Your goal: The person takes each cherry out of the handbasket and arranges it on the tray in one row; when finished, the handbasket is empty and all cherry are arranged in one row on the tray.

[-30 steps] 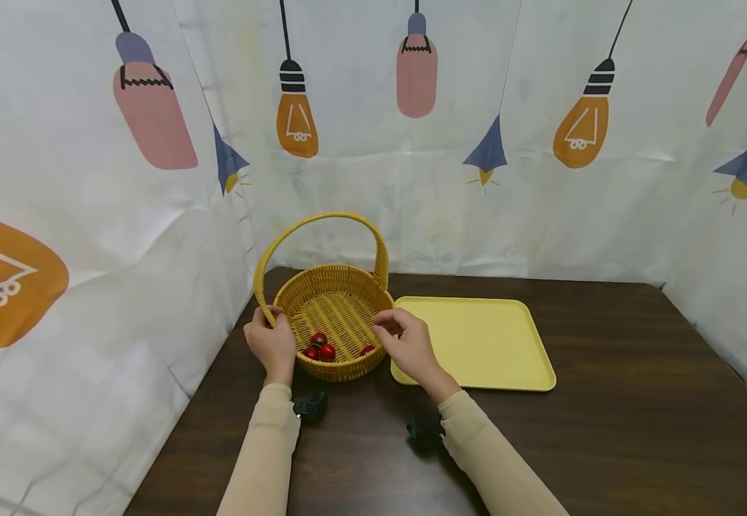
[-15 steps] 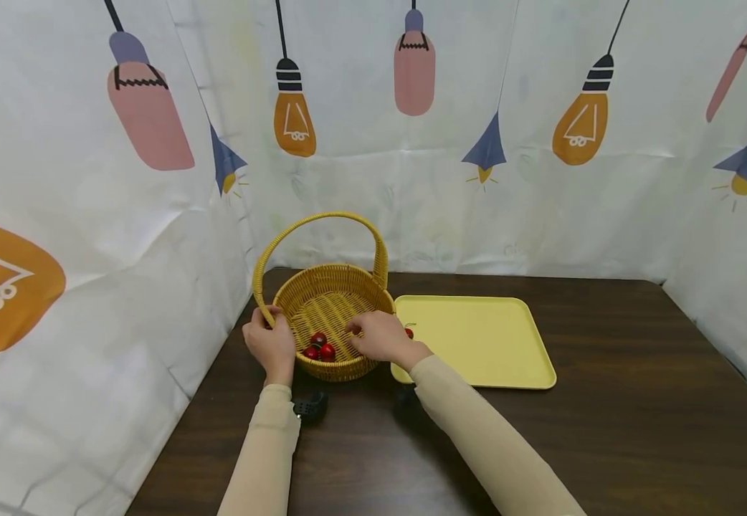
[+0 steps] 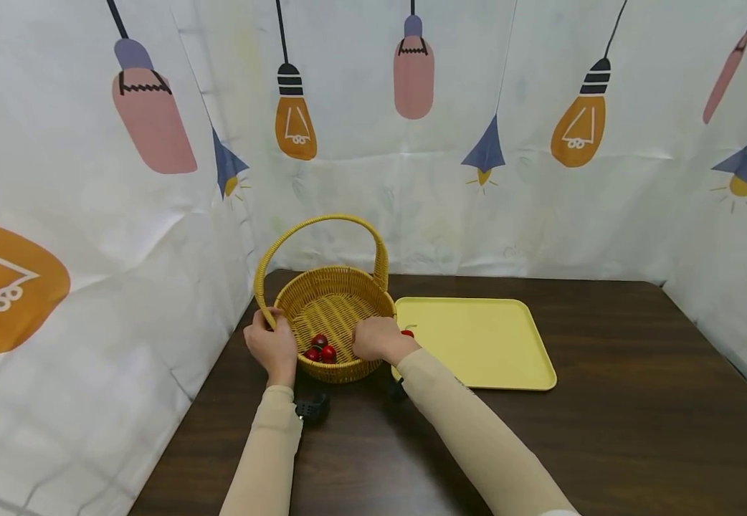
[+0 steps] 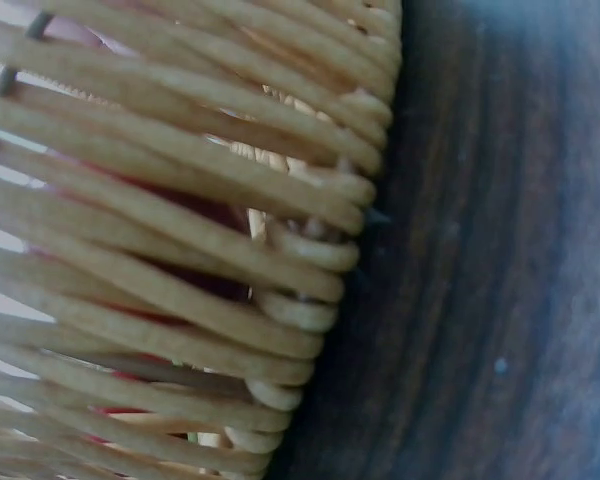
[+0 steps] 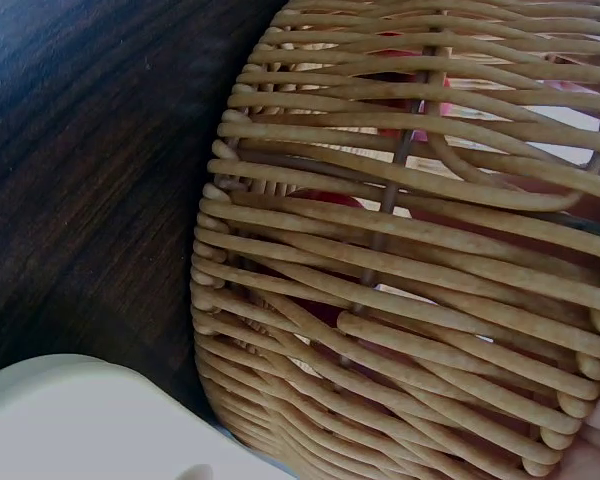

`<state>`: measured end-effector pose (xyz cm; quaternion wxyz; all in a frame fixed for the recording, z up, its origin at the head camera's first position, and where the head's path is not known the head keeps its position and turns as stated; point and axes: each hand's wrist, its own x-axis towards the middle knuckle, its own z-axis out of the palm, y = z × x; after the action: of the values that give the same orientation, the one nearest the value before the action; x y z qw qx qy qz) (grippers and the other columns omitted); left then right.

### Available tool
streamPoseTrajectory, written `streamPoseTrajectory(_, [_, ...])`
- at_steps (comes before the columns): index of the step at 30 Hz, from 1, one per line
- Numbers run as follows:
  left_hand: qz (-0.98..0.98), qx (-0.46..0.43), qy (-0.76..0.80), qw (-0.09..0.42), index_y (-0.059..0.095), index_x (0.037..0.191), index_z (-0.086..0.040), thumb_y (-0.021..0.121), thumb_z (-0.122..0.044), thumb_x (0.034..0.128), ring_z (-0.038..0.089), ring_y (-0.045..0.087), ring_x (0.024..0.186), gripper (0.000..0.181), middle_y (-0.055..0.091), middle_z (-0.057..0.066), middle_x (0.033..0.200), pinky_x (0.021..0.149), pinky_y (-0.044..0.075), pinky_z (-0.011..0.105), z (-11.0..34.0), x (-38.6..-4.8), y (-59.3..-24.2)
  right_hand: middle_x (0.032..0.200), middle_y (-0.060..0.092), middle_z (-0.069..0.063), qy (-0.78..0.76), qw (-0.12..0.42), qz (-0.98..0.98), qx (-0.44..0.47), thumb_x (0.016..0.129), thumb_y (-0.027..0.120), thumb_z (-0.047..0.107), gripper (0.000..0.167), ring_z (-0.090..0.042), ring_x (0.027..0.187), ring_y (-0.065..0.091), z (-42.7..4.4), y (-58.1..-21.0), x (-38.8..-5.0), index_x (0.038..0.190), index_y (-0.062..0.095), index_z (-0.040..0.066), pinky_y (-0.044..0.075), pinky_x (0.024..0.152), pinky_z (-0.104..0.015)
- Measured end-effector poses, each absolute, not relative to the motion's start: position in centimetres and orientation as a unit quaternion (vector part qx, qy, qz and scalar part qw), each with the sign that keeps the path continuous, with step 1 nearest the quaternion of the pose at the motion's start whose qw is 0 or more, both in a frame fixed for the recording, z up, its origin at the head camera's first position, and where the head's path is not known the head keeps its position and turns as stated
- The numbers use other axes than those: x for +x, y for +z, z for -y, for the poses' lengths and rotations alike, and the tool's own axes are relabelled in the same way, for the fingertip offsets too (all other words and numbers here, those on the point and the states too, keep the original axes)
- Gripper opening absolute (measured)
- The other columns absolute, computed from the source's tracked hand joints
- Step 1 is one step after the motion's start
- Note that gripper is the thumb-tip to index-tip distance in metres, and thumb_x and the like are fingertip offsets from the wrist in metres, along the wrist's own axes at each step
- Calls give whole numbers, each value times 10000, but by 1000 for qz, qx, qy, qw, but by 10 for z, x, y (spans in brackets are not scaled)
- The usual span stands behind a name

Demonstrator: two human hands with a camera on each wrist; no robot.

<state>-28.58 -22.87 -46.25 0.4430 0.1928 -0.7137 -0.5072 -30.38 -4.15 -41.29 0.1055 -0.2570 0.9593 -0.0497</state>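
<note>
A yellow wicker basket point(image 3: 338, 279) with a tall arched handle stands on the table, several red cherries point(image 3: 327, 352) lying at its near left inside. My left hand point(image 3: 273, 347) grips the basket's left side at the foot of the handle. Over the near right rim, my right hand point(image 3: 378, 339) reaches down into the basket; its fingertips are hidden in the head view. Another cherry point(image 3: 407, 332) with a stem shows at the left edge of the yellow tray point(image 3: 477, 344), partly behind the right wrist. Through the weave, the right wrist view shows dark red cherries point(image 5: 325, 197).
The tray lies flat just right of the basket, on the dark wooden table point(image 3: 631, 373). A white curtain point(image 3: 425, 215) printed with lamps hangs behind and along both sides. Dark wrist straps point(image 3: 312, 407) sit below the left hand.
My right hand has moved left from the basket's right rim and down into the basket, uncovering the cherry on the tray. My left hand stays on the basket.
</note>
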Motion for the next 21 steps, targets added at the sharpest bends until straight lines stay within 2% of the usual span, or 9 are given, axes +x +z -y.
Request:
streamPoseTrajectory(4, [716,194,-503,444,666,900,-23,556,-61,917,318,422,810,118,518,108,771,732,312,385,229,-285,-462,606,440,13,-39,109,-959,-258,911,528,224,278,-161,582,429,43,-413,-305,642,569,172,371,564,-332])
streamPoseTrajectory(12, [716,197,-508,436,669,910,-30,555,-51,907,310,431,819,117,516,96,784,743,315,390,228,-286,-465,566,279,27,-88,153,-943,-282,883,563,135,297,-138,540,227,43,-414,-307,602,478,178,257,525,-309])
streamPoseTrajectory(15, [714,197,-513,434,668,901,-43,557,-52,902,311,436,825,111,516,96,796,753,324,400,228,-286,-465,599,411,68,-122,162,-933,-296,870,624,140,199,-98,563,309,41,-414,-308,676,605,185,312,544,-276])
streamPoseTrajectory(18, [716,197,-511,433,670,897,-50,557,-61,907,321,444,837,115,520,105,799,769,339,421,228,-285,-464,787,614,98,-134,156,-930,-306,868,690,216,38,-74,709,529,39,-414,-307,882,721,201,459,660,-262])
streamPoseTrajectory(20, [719,197,-508,432,670,898,-52,555,-68,912,330,446,843,118,530,114,793,778,346,434,228,-286,-463,897,660,100,-136,151,-928,-312,865,715,258,115,-84,817,596,39,-413,-307,963,724,200,497,744,-276])
streamPoseTrajectory(21, [720,198,-507,431,671,897,-56,555,-73,914,334,447,845,118,534,116,791,779,348,438,228,-285,-463,899,665,94,-136,153,-927,-315,867,718,269,124,-94,827,605,39,-412,-307,967,722,195,501,754,-282])
